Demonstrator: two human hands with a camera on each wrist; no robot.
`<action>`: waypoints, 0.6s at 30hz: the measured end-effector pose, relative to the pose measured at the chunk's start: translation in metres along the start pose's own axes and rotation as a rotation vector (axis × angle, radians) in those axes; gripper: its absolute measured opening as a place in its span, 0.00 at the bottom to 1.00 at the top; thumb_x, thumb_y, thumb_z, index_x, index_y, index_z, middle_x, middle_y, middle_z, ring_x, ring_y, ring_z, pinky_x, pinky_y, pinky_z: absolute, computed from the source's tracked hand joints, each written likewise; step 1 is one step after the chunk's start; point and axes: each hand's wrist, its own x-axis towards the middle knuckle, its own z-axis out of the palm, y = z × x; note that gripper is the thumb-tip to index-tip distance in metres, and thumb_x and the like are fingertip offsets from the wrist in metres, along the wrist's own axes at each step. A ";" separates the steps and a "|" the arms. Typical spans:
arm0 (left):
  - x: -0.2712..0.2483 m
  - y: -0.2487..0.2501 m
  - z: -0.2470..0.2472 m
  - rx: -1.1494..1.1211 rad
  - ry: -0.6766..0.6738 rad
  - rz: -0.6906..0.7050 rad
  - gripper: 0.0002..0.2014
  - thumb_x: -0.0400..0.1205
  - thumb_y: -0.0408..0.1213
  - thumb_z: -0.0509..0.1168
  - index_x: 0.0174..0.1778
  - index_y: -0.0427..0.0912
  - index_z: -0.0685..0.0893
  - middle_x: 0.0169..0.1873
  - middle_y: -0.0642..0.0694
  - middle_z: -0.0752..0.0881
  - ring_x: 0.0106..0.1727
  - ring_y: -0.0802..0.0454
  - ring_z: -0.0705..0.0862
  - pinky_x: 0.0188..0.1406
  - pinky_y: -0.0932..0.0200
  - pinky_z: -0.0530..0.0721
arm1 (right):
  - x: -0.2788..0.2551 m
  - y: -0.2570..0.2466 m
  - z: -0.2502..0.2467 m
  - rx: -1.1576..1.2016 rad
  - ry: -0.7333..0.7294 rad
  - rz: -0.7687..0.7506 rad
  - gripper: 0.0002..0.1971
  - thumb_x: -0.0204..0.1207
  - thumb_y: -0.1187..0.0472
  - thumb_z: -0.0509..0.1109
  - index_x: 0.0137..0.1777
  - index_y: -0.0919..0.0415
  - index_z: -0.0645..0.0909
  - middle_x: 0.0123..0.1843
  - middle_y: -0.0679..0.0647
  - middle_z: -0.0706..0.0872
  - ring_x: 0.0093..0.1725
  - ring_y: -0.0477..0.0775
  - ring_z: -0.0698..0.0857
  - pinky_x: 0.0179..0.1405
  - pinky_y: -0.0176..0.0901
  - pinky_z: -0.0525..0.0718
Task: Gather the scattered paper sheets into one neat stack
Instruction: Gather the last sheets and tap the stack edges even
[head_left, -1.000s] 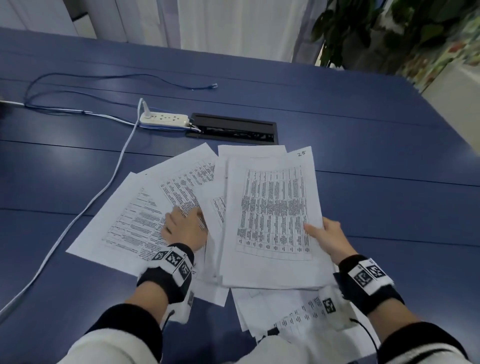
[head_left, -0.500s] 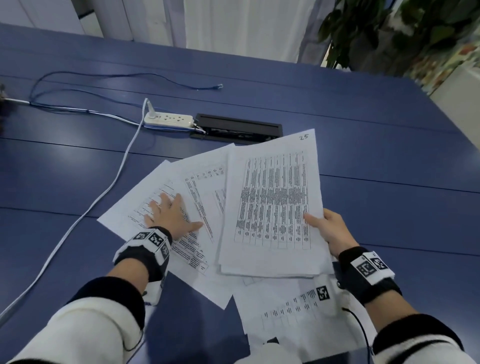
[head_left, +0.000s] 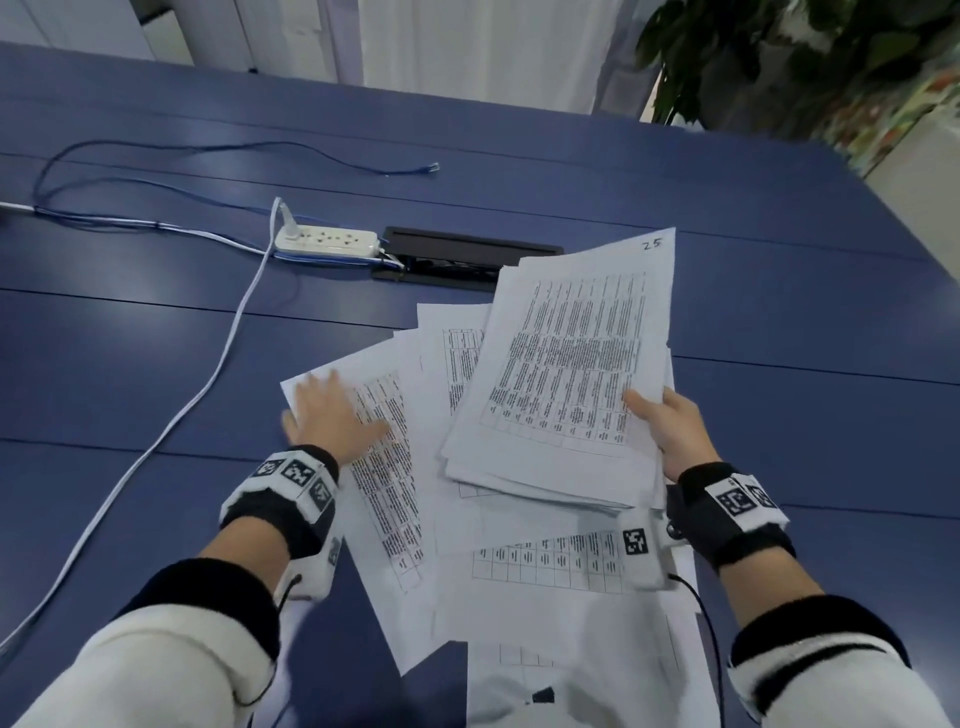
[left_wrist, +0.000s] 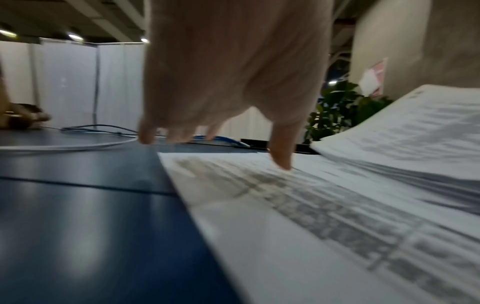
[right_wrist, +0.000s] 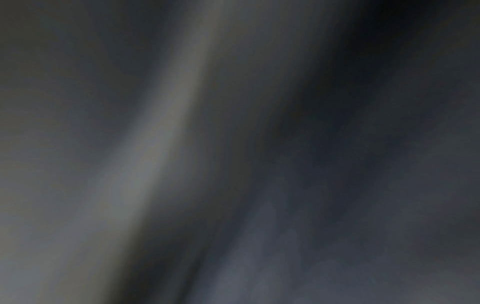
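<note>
Left hand: the left hand (head_left: 332, 413) lies flat with fingers straight and spread on the loose sheets (head_left: 395, 467), at their far-left corner; in the left wrist view the fingertips (left_wrist: 281, 158) touch the paper and hold nothing.
Right hand: the right hand (head_left: 670, 426) grips the bundle (head_left: 566, 374) at its right edge, thumb on top and the other fingers hidden beneath.
Bundle: a thick sheaf of printed sheets, raised and tilted, its far end lying over the near right end of the black slot (head_left: 467, 254); "25" is handwritten at its top corner.
Loose sheets: fanned and overlapping on the blue table (head_left: 156, 374), near side of the slot, partly under the bundle and reaching towards the person.
Power strip: the white strip (head_left: 327, 241) sits just left of the slot, its white cable (head_left: 218, 364) running off left of the sheets.
Right wrist view: dark and blurred, nothing can be told from it.
</note>
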 end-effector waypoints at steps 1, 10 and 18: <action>-0.001 -0.007 -0.003 0.014 0.014 -0.106 0.54 0.71 0.59 0.71 0.82 0.36 0.46 0.82 0.35 0.46 0.83 0.40 0.44 0.81 0.39 0.47 | -0.001 0.002 -0.006 -0.004 0.007 0.004 0.16 0.76 0.65 0.70 0.64 0.66 0.80 0.61 0.61 0.86 0.60 0.62 0.85 0.68 0.60 0.78; -0.017 -0.001 0.013 0.066 -0.134 -0.070 0.53 0.74 0.62 0.64 0.81 0.35 0.40 0.81 0.32 0.37 0.82 0.36 0.38 0.79 0.37 0.46 | -0.004 0.023 -0.023 -0.061 0.070 0.073 0.23 0.74 0.59 0.73 0.69 0.64 0.78 0.65 0.56 0.83 0.63 0.58 0.83 0.70 0.56 0.76; -0.009 0.018 0.006 -0.501 -0.112 -0.056 0.40 0.75 0.44 0.69 0.79 0.46 0.53 0.74 0.36 0.57 0.72 0.35 0.65 0.75 0.45 0.65 | -0.015 0.011 -0.006 -0.089 -0.105 0.024 0.15 0.78 0.66 0.68 0.64 0.66 0.80 0.55 0.60 0.87 0.55 0.61 0.87 0.64 0.59 0.81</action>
